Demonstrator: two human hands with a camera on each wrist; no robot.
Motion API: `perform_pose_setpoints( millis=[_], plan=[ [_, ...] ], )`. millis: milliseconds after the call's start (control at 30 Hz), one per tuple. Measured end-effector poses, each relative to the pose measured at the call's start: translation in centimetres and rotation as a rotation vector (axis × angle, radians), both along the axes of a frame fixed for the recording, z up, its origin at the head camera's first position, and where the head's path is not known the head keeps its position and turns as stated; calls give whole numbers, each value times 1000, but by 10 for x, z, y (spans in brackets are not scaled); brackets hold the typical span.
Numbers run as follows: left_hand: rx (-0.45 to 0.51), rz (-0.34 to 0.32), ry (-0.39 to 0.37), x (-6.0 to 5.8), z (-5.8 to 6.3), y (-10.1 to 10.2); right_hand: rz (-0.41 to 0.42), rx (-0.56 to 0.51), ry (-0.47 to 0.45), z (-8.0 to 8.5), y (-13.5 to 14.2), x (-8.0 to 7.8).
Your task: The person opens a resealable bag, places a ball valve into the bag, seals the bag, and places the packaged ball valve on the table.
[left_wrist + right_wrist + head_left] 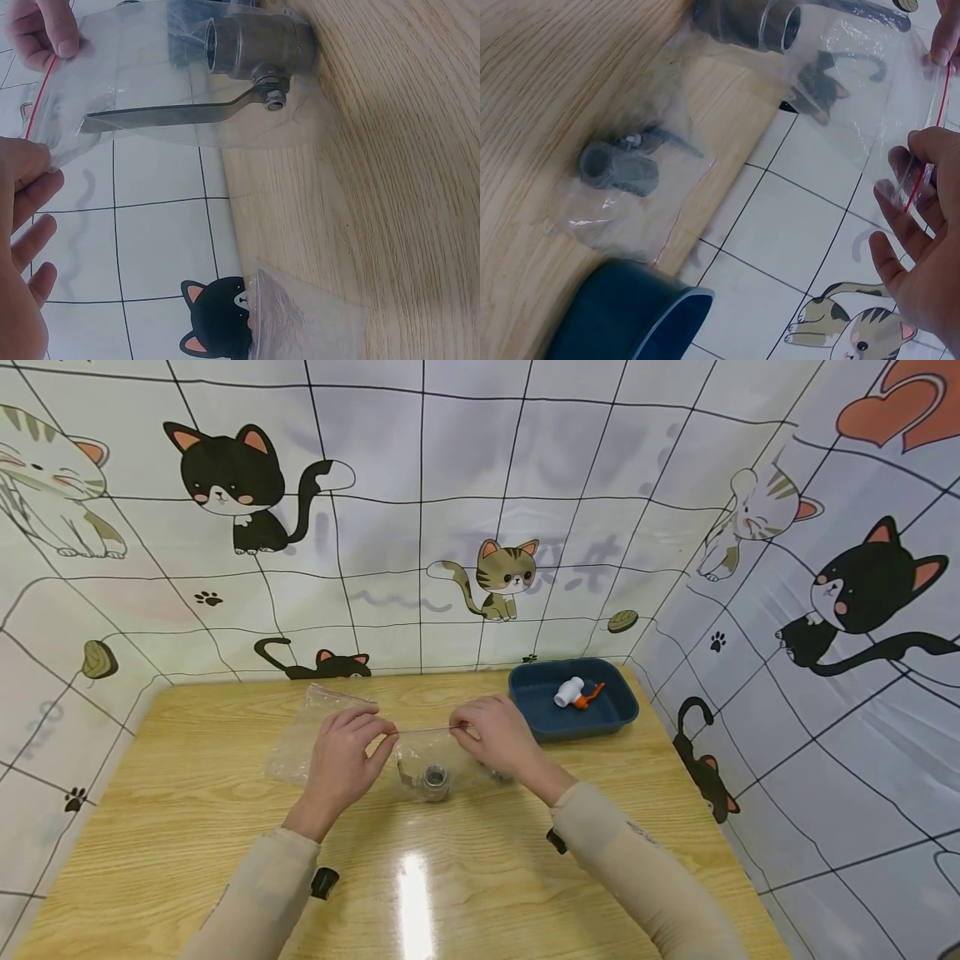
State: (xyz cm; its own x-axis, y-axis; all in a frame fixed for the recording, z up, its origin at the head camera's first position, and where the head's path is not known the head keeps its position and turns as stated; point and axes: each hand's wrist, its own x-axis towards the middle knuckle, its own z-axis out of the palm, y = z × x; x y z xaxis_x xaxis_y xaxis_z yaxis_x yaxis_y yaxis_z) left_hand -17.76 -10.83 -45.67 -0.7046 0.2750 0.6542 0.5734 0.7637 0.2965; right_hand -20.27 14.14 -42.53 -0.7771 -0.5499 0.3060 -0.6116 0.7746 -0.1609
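My left hand (347, 760) pinches one top corner of a transparent zip bag (142, 56) with a red seal line. The other top corner is pinched between the thumb and fingers of my right hand (497, 735), so the seal edge stretches between both hands. Inside, at the bottom of the bag, a metal ball valve (262, 49) rests with its flat lever handle pointing up toward the opening edge. Beside it, in the right wrist view, a second zip bag (607, 240) lies on the table with a smaller metal valve (619, 169) in it.
A dark blue tray (573, 731) stands at the back right, holding a white plastic valve (570, 692) with an orange handle. Left of my left hand, a flat transparent bag (288, 747) lies on the wooden table (187, 827). A cat-patterned curtain (420, 527) surrounds the table's back and sides.
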Motion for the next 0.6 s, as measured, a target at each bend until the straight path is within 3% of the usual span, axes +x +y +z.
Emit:
perform_pose_setpoints(
  millis=[600],
  plan=[
    [20, 24, -14, 0, 0, 0, -37, -52, -58, -4, 30, -5]
  ],
)
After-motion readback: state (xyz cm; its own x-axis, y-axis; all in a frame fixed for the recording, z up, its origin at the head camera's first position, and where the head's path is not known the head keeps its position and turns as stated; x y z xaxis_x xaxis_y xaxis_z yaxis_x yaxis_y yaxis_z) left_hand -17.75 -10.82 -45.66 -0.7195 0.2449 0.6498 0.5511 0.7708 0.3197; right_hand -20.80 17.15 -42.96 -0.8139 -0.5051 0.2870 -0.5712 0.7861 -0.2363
